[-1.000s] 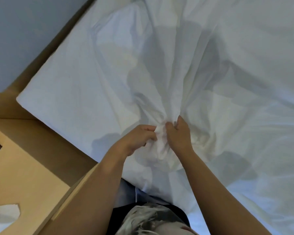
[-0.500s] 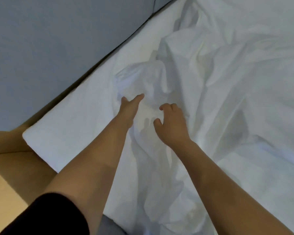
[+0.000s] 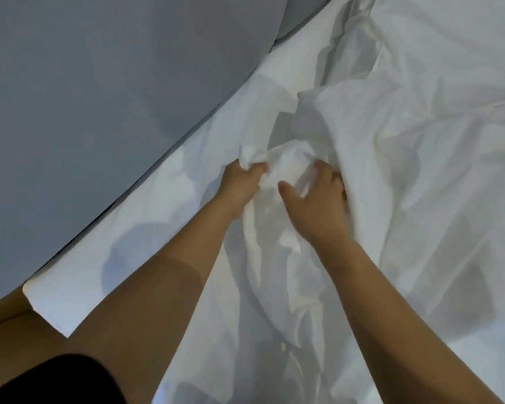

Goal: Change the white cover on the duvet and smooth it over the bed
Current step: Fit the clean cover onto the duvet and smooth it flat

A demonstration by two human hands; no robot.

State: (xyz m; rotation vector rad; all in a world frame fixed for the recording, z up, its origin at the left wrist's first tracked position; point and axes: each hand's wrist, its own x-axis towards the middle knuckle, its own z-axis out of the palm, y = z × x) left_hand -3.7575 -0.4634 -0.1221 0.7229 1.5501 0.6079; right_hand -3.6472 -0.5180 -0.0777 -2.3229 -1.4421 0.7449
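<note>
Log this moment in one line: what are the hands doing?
left hand: grips bunched white cover | right hand: fingers curled into same bunch | white cover: crumpled, not yet smooth | bed: beside grey wall

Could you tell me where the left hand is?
In the head view's centre, the left hand grips bunched white cover, just left of the right hand.

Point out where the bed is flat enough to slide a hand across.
Flat sheet runs between the wall and the left hand. Right of the right hand, the bunched cover crowds the bed.
</note>
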